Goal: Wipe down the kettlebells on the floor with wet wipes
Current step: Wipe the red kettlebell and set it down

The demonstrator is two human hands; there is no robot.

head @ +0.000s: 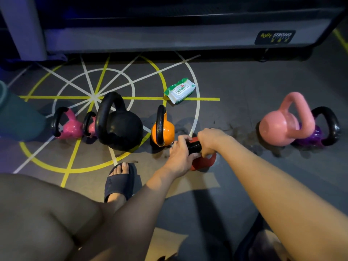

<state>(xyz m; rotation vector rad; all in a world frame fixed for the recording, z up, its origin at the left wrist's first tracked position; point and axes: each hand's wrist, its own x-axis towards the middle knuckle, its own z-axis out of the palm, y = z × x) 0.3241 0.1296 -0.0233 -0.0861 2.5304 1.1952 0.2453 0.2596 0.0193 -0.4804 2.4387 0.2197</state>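
A red kettlebell (204, 162) with a black handle (194, 146) stands on the floor in the middle. My left hand (178, 153) grips the left end of that handle. My right hand (209, 140) is curled round its right end; a wipe is not plainly visible in either hand. To the left stand an orange kettlebell (165, 131), a large black kettlebell (120, 127) and two magenta kettlebells (70, 127) (91, 126). At the right sit a pink kettlebell (278, 127) and a purple one (318, 134). A pack of wet wipes (179, 90) lies behind.
A grey machine base (169, 36) runs along the back. Yellow and white floor lines (90, 98) cross under the kettlebells. My foot in a dark slipper (120, 180) is planted near the red kettlebell, with my knee at bottom left. A dark green object (17, 117) sits at the far left.
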